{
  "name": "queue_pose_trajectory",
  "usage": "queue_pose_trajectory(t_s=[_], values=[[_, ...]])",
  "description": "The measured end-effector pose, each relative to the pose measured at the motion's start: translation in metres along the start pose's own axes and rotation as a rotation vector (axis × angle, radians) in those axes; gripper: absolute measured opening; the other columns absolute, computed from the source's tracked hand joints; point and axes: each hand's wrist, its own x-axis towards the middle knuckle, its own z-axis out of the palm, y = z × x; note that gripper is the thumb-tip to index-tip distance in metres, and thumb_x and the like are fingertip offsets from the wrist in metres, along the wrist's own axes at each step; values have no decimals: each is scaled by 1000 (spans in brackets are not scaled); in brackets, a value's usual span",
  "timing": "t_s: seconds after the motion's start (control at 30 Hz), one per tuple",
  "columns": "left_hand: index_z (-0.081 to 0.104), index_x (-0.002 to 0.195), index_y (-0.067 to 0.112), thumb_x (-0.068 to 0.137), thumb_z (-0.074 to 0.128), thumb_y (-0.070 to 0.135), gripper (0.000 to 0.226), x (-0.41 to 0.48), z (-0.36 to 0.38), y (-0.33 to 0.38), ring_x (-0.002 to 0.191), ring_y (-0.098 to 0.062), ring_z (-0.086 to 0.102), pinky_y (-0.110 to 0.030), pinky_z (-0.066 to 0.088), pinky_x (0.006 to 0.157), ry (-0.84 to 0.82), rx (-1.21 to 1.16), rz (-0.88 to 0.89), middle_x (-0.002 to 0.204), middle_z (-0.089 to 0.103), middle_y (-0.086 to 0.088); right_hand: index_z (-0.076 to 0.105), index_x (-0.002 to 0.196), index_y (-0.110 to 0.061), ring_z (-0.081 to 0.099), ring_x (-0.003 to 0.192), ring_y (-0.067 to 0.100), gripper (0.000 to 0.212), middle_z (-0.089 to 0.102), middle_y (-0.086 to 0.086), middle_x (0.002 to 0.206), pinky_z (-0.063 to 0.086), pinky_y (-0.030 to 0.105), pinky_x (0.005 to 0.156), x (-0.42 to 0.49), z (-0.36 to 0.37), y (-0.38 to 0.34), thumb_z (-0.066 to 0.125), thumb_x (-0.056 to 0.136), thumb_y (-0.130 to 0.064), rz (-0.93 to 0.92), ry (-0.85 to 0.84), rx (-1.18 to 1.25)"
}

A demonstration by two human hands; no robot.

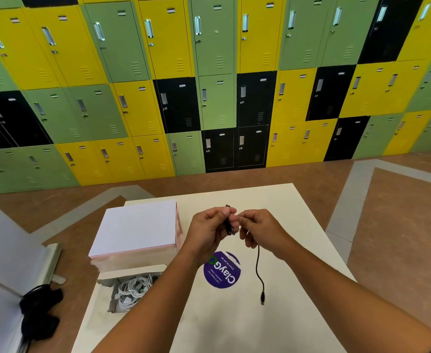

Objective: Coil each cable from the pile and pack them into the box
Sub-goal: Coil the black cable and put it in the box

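Cable (258, 268): seems light, limp; take near plug.
Hands: left hand (209, 230), right hand (260, 228) both pinch it, right of box (133, 272).

Single head-worn wide-angle view, facing forward and down. Close on the work: both bare forearms enter from the bottom edge. The left hand (209, 228) and right hand (260, 230) meet just below frame centre, both pinching a thin black cable (257, 266). The cream square table top (234, 327) fills the lower middle, its near edge cut off by the frame. The open cardboard box of white cables (133, 272) sits lower left, partly hidden by the left forearm. The upper half looks across the brown floor (400, 225) to a wall of yellow, green and black metal lockers (217, 59), well apart from the table. Wide-lens distortion: locker lines splay outward toward the corners.
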Motion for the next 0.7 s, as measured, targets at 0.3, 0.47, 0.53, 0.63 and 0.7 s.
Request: queue_pose_trajectory(t_s=[0.3,0.47,0.53,0.63,0.7], values=[[73,106,4,98,61,10,16,9,-4,-14,88,-25,75,-30,61,76,276,144,201,95,77,-14,68,115,-14,61,67,10,20,65,-2,81,49,20,55,-13,31,2,60,98,-22,111,-215,-331],[77,93,15,97,62,11,17,5,-20,-27,76,-14,74,-26,60,71,202,529,214,80,77,-1,68,114,-14,65,95,18,22,67,3,111,56,29,75,-12,20,-27,56,99,-25,-31,-325,-671],[77,90,13,100,56,10,24,1,-26,-27,68,-13,70,-25,56,66,74,638,132,76,76,-3,71,105,-17,65,90,17,19,69,-1,102,54,30,74,-9,10,-39,55,98,-24,-72,-253,-732],[71,98,0,105,45,9,28,-7,-30,-24,70,-20,69,-29,56,69,-89,499,-56,81,73,-11,73,98,-18,62,84,14,17,69,-2,94,54,32,73,-4,-2,-49,57,98,-25,-118,-189,-806],[67,99,-4,106,43,12,30,-10,-25,-19,70,-22,64,-31,55,71,-156,332,-125,80,67,-15,75,93,-19,64,84,13,15,70,-4,90,56,33,75,-2,-9,-49,61,96,-24,-146,-130,-736]])
